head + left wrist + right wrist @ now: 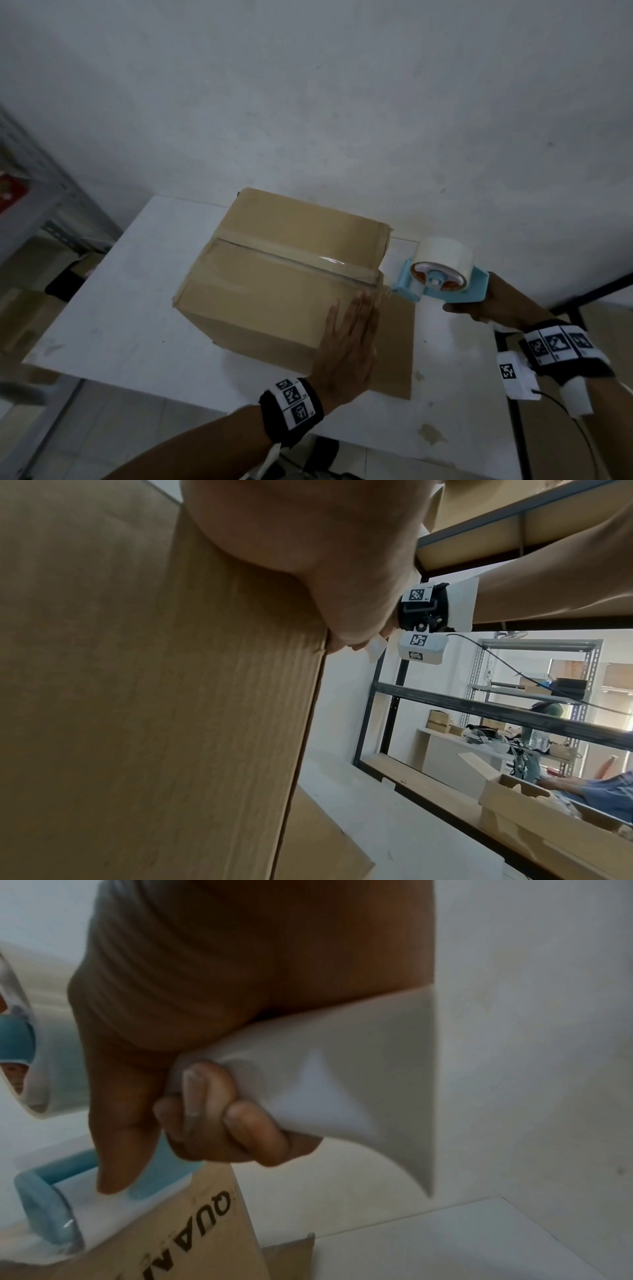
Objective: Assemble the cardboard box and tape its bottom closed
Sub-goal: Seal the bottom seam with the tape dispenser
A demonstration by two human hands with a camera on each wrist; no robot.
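A brown cardboard box point(274, 274) stands on the white table point(120, 325), its folded flaps facing up. A strip of clear tape point(291, 257) runs along the centre seam. My left hand point(352, 329) lies flat with straight fingers against the box's near right corner; in the left wrist view the palm point(308, 547) presses the cardboard wall point(154, 696). My right hand point(486, 305) grips the handle of a light-blue tape dispenser point(438, 277) with a white roll, held just off the box's right edge. The right wrist view shows its fingers point(205, 1110) curled round the handle point(308, 1083).
A flat cardboard piece point(394, 349) lies on the table under the box's right side. A white wall point(308, 102) rises behind the table. Metal shelving point(51, 192) stands at the left, and a dark shelf frame point(479, 710) with boxes at the right.
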